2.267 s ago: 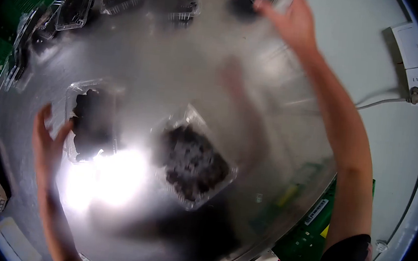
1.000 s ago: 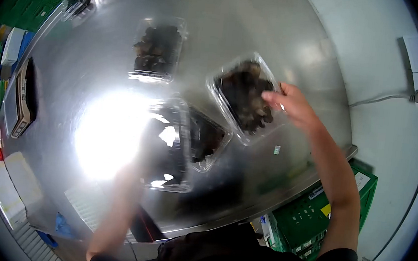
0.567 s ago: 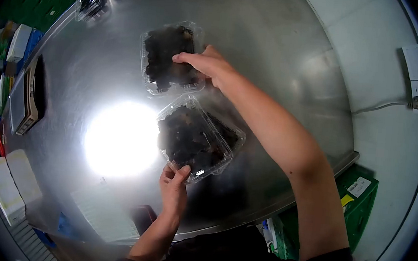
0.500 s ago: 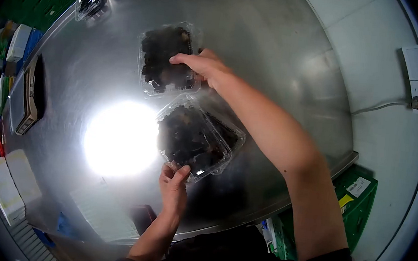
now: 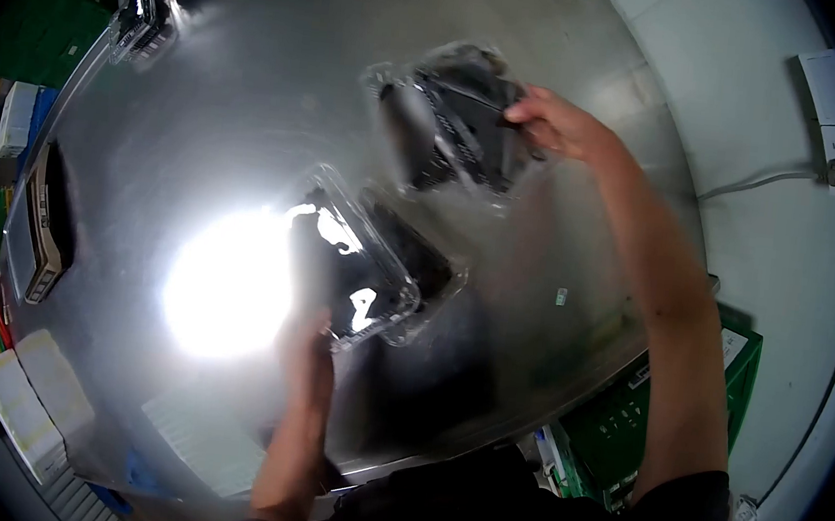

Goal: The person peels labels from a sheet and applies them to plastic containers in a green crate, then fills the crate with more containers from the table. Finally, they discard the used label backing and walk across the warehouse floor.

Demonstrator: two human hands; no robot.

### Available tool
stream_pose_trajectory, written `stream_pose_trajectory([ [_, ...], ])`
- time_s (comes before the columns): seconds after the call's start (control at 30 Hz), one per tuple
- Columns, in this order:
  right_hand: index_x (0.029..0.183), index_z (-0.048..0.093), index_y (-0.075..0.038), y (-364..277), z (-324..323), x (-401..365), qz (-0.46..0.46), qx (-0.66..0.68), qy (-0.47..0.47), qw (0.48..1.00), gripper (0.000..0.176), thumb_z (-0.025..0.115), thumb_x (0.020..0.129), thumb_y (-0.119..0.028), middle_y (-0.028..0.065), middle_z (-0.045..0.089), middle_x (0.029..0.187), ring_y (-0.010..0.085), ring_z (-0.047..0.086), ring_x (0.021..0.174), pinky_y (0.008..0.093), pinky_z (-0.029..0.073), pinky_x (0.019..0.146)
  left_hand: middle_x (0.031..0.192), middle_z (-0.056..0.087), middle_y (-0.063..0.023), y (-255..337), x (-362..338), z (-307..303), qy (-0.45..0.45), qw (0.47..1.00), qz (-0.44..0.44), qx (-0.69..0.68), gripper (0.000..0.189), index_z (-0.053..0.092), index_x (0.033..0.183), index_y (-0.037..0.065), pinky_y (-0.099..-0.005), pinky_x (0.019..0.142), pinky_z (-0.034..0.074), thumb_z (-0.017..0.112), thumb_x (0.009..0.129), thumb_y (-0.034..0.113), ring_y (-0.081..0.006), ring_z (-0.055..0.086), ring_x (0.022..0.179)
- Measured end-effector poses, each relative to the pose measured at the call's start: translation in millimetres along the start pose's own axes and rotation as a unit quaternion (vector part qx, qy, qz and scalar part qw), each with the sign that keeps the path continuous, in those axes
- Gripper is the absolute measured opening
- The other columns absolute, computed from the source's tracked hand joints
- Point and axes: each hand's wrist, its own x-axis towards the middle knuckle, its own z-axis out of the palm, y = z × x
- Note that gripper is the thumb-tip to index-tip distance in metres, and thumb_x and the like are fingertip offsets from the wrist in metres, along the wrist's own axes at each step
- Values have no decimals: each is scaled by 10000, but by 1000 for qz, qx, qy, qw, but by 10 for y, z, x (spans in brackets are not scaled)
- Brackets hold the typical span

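Note:
My right hand (image 5: 556, 123) is closed on the right edge of a clear plastic container (image 5: 472, 115) with dark contents, which is tilted above the metal table. Another dark-filled part or container (image 5: 404, 139) shows blurred just left of it. Nearer to me, my left hand (image 5: 307, 345) grips the near left side of a second clear container (image 5: 355, 280), also with dark contents and bright glare on it; the fingers are partly blurred. Under and right of that one lies a further dark-filled container (image 5: 417, 261).
On the metal table (image 5: 198, 139), an open-sided brown box (image 5: 49, 225) and white blocks (image 5: 27, 404) stand left. More clear containers (image 5: 144, 23) sit at the far left edge. A green crate (image 5: 612, 430) is at the lower right, beside a white wall (image 5: 753, 112).
My right hand has moved right, tilting the far container. My left hand has shifted left with the near container, uncovering more of the one beneath. A small label now shows on the table.

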Motion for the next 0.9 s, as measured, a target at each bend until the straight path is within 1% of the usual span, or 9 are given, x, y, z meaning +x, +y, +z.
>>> stream_pose_trajectory([
  [0.1, 1305, 414, 15, 170, -324, -250, -40, 18, -86, 995, 597, 677, 774, -57, 112, 563, 1192, 205, 582, 1064, 346, 471, 954, 1034, 640, -89, 194, 463, -168, -26, 995, 3, 93, 446, 541, 1155, -31, -313, 847, 480, 663, 767, 154, -203, 617, 912],
  [0.2, 1382, 341, 6, 262, -205, -406, 25, -19, -142, 989, 711, 695, 774, -99, 125, 530, 1263, 215, 534, 1144, 360, 417, 1017, 892, 636, -64, 362, 969, -136, -55, 994, -13, 95, 333, 594, 1046, -17, -314, 747, 499, 652, 743, 110, -182, 610, 802],
  [0.23, 1395, 329, -9, 135, 89, -570, 73, -87, -27, 993, 765, 729, 762, -172, 137, 503, 1301, 234, 494, 1200, 362, 383, 1041, 867, 631, -59, 463, 973, 22, -84, 989, -19, 116, 321, 602, 1027, -14, -315, 760, 495, 652, 730, 97, -182, 608, 798],
  [0.37, 1413, 305, -22, 386, 558, -803, -1, -39, 60, 997, 829, 752, 752, -248, 145, 461, 1349, 254, 422, 1270, 381, 335, 1070, 950, 635, -84, 570, 820, 5, -148, 959, -33, 240, 419, 569, 1103, -5, -334, 818, 488, 613, 689, 36, -213, 609, 866],
  [0.47, 1398, 324, -9, 852, 672, -921, -115, -50, 88, 988, 828, 768, 735, -231, 153, 480, 1324, 265, 431, 1260, 387, 336, 1069, 1064, 606, -100, 404, 679, -92, -130, 978, -84, 136, 507, 523, 1191, 6, -345, 874, 479, 603, 690, 12, -239, 598, 947],
  [0.57, 1418, 274, 13, 1086, 807, -1034, -62, -33, 141, 988, 953, 811, 667, -223, 198, 447, 1350, 290, 449, 1238, 406, 362, 1054, 996, 633, -95, 390, 458, -161, -214, 967, -123, 66, 447, 546, 1162, 2, -330, 864, 485, 614, 720, 17, -219, 610, 916],
  [0.67, 1454, 201, 21, 900, 918, -1558, -133, 17, 82, 988, 1056, 765, 668, -404, 261, 248, 1481, 344, 242, 1384, 436, 255, 1117, 1137, 627, -114, 226, 624, -574, -286, 951, -113, -16, 439, 552, 1196, -19, -399, 966, 445, 646, 789, 115, -243, 601, 1027],
  [0.77, 1385, 308, 26, 813, 867, -1953, -176, 45, 123, 976, 1008, 836, 565, -232, 194, 486, 1286, 294, 457, 1219, 389, 357, 1054, 1218, 576, -128, 408, 285, -360, -273, 955, -27, 111, 523, 510, 1253, -24, -420, 1004, 395, 652, 794, 181, -265, 538, 1113],
  [0.9, 1413, 243, 32, 635, 882, -3089, -264, 21, 198, 944, 1061, 830, 574, -246, 219, 450, 1310, 323, 429, 1237, 407, 328, 1071, 1252, 543, -144, 511, -1081, 606, -235, 960, 69, 137, 609, 470, 1291, -26, -425, 1011, 377, 671, 765, 206, -286, 501, 1155],
])
